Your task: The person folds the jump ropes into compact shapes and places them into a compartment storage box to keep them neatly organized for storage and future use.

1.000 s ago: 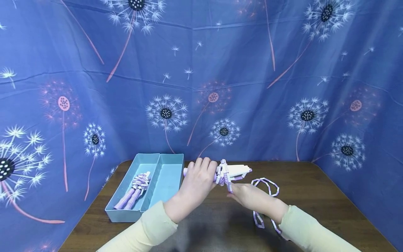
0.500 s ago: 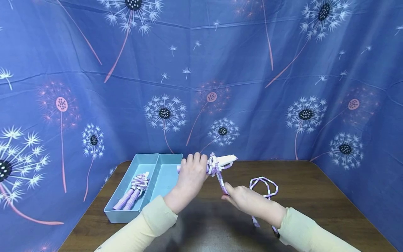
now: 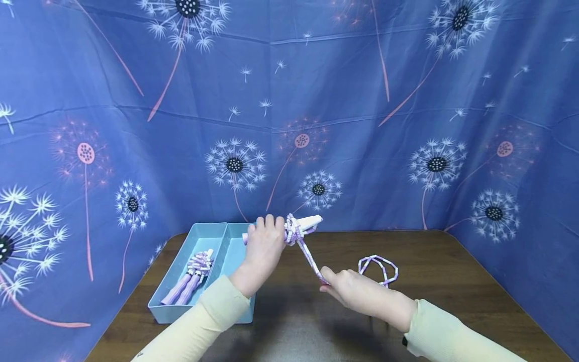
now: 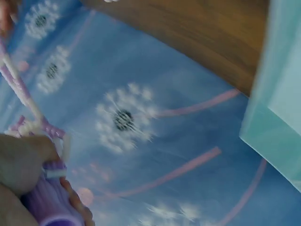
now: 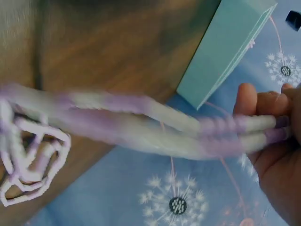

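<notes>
My left hand (image 3: pixel 264 244) grips the purple handles of a beaded jump rope, whose white ends (image 3: pixel 309 221) point up to the right. Turns of purple-and-white beaded rope (image 3: pixel 293 230) wrap round the handles just beyond the fingers. In the left wrist view a purple handle end (image 4: pixel 59 207) shows below the left hand. My right hand (image 3: pixel 355 289) holds the rope's free part, lower and to the right. Two strands (image 5: pixel 183 134) run side by side into its fingers in the right wrist view. Between both hands the rope (image 3: pixel 309 257) slopes down, fairly straight.
A light-blue two-compartment bin (image 3: pixel 156 312) stands at the left on the brown table (image 3: pixel 434 271). In its left compartment lies another wrapped jump rope (image 3: pixel 192 276) with purple handles. Loose loops of rope (image 3: pixel 394 266) lie beyond my right hand. A blue dandelion-print cloth (image 3: pixel 362 125) hangs behind.
The left hand has moved left with the handles, overlapping the bin's right compartment. The right hand has moved slightly down and away from the wraps, so the rope stretch between the hands is longer.
</notes>
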Demonstrator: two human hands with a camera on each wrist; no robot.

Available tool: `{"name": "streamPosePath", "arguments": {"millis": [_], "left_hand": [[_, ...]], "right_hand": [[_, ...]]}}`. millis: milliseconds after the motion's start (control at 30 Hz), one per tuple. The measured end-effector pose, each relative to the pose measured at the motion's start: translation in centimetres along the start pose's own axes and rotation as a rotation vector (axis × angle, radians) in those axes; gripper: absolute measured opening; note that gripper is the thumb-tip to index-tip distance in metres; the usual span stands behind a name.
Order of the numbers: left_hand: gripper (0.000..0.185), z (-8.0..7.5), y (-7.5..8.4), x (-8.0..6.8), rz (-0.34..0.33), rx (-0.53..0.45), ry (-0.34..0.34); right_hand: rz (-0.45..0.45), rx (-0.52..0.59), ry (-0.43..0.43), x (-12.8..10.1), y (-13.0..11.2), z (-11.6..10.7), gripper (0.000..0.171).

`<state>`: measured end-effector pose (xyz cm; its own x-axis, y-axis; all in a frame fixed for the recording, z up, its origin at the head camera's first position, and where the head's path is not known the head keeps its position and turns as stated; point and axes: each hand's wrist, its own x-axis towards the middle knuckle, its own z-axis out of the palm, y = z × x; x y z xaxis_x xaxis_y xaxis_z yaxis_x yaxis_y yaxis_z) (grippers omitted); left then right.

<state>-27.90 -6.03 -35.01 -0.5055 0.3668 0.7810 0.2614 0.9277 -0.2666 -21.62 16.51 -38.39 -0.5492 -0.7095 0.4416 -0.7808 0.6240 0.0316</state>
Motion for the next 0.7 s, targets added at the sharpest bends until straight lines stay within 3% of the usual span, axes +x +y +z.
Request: {"name": "streamPosePath", "arguments": {"millis": [200,433,533,633,700], "left_hand": [[0.047,1.5,-2.1,-0.5,-0.045,0.012,-0.08],[0.044,2.4,-2.3,-1.3,-0.025,0.017,-0.085],[0.026,2.6,-2.3,-1.8,0.003,0.033,-0.107],[0.006,2.6,-2.3,-2.1,0.03,0.04,-0.128],[0.002,2.6,-2.3,-2.2,0.042,0.032,-0.143]], "right_hand": [[-0.042,-0.117,0.093,-1.2,-0.8,0.0,0.026],[-0.167,-0.21,0.182,-0.4,-0.4,-1.5,0.022],[-0.233,-0.244,0.221,0.3,0.0,-2.7,0.035],[-0.284,-0.285,0.241,1.0,0.4,-3.9,0.039],[-0.312,-0.298,0.249,1.4,0.5,-4.6,0.038]]}}
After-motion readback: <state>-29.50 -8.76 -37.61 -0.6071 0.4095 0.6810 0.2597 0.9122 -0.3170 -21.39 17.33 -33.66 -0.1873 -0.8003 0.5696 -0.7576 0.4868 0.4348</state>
